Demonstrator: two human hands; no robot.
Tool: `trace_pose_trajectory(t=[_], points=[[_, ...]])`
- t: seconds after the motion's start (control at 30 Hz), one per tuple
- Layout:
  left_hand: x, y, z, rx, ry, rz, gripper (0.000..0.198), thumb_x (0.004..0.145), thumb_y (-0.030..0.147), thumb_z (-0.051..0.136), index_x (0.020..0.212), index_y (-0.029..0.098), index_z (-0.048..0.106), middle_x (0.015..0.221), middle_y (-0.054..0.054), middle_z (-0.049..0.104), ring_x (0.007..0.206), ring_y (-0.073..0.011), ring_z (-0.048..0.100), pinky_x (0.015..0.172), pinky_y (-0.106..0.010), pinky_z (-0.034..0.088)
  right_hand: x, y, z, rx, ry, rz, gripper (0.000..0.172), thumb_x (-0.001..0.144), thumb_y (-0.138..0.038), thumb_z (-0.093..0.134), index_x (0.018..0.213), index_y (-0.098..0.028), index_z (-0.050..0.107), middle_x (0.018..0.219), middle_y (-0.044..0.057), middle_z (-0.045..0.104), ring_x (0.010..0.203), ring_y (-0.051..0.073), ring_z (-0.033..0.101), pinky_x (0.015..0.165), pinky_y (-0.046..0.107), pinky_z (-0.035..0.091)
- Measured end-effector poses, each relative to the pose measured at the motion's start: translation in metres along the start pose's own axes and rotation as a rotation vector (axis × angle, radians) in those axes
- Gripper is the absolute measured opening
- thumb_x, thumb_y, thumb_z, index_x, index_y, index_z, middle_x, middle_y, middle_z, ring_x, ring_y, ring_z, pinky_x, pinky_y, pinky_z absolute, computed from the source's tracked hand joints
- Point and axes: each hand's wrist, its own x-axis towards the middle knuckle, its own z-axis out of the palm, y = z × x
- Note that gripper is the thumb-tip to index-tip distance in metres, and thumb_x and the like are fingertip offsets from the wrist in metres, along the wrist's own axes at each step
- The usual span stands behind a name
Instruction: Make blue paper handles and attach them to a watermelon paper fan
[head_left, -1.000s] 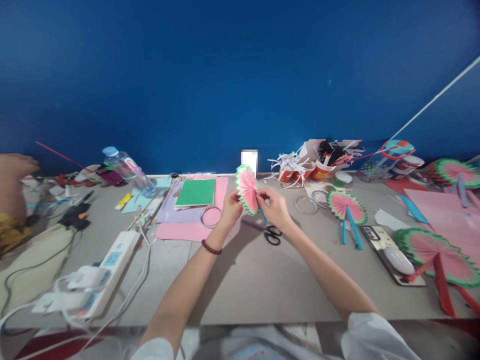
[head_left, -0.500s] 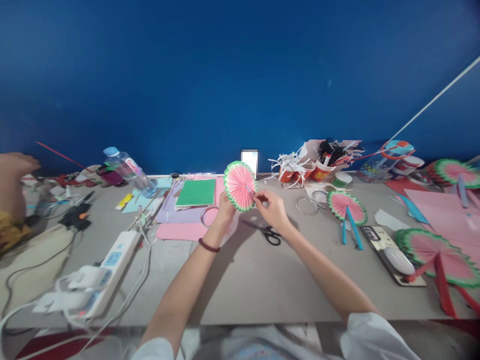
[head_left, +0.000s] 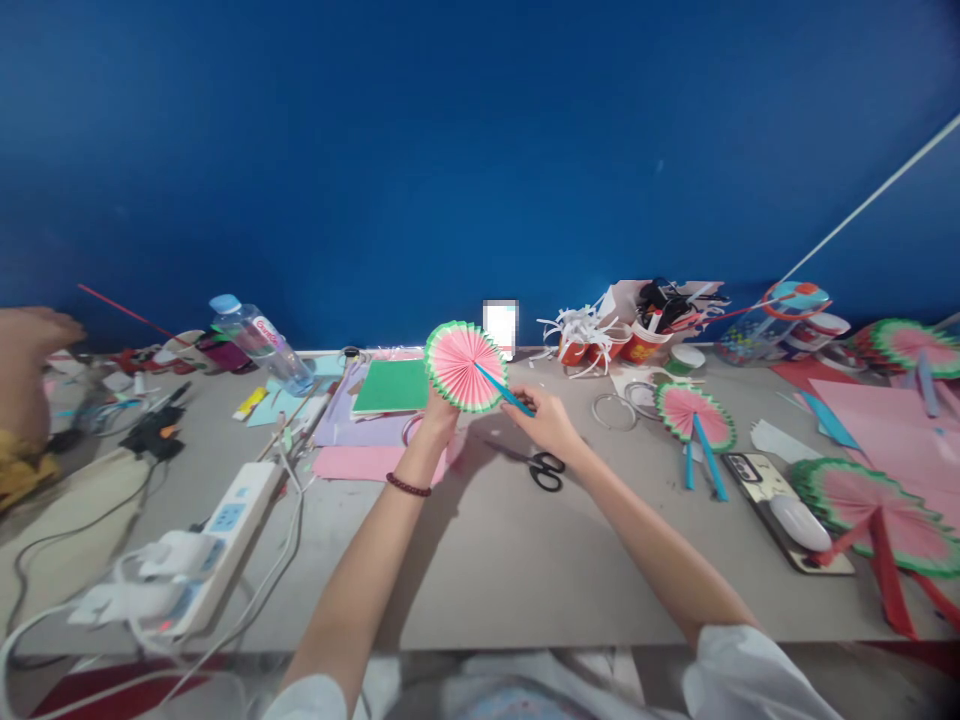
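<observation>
A round pleated paper fan (head_left: 465,365), pink with a green and white edge like a watermelon slice, is held up above the table. My left hand (head_left: 442,408) is closed on it from behind and below, its fingers mostly hidden by the fan. A blue handle strip (head_left: 504,388) runs from the fan's centre down to the right. My right hand (head_left: 541,415) pinches the outer end of that strip. Black scissors (head_left: 546,470) lie on the table just below my right hand.
Green paper (head_left: 396,386) and pink sheets (head_left: 375,463) lie on the left, near a power strip (head_left: 232,530) with cords and a tilted bottle (head_left: 262,340). Rightward are paper cups (head_left: 643,342), another fan (head_left: 694,415) and a phone (head_left: 750,490). Another person's arm (head_left: 30,370) shows far left.
The fan has moved a little left with my left hand. The blue strip now points out to the right, and my right hand has shifted from near the fan's centre to the strip's outer end.
</observation>
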Motion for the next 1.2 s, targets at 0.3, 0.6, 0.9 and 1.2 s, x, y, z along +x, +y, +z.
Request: trace_pose_trajectory(t=[0.3,0.6,0.9,1.2], points=[[0.008,0.001,-0.012,-0.268,-0.024,-0.249,0.032,0.074,0.032,0.062,0.104,0.021,0.062,0.107,-0.009,0.067,0.106,-0.0244,0.059,0.093,-0.037,0.046,0.002,0.003,-0.004,-0.099,0.082,-0.108,0.021,0.082,-0.031,0.058,0.094,-0.021,0.073,0.09,0.005,0.073,0.081,0.022,0.065,0.072,0.031,0.047],[0.012,0.022,-0.031,-0.389,-0.199,-0.379,0.064,0.073,0.069,0.049,0.096,0.012,0.066,0.097,-0.013,0.069,0.102,-0.0308,0.062,0.09,-0.044,0.047,0.003,0.016,-0.01,-0.221,0.088,-0.209,0.019,0.085,-0.027,0.056,0.089,-0.024,0.074,0.087,0.005,0.074,0.081,0.023,0.067,0.077,0.034,0.05],[0.014,0.008,-0.032,0.214,-0.168,-0.255,0.033,0.057,0.043,0.079,0.066,0.013,0.068,0.059,-0.001,0.065,0.054,-0.0121,0.055,0.059,-0.025,0.044,-0.014,0.031,-0.034,-0.276,0.085,-0.171,0.021,0.085,-0.029,0.054,0.092,-0.023,0.074,0.09,0.007,0.073,0.082,0.024,0.067,0.075,0.036,0.051],[0.008,0.019,-0.027,0.296,-0.259,-0.181,0.027,0.063,0.038,0.075,0.074,0.015,0.069,0.07,-0.002,0.065,0.063,-0.0114,0.055,0.063,-0.025,0.042,-0.046,0.038,-0.041,-0.241,0.099,-0.13,0.021,0.086,-0.03,0.054,0.09,-0.023,0.073,0.086,0.006,0.073,0.077,0.022,0.067,0.071,0.034,0.051]])
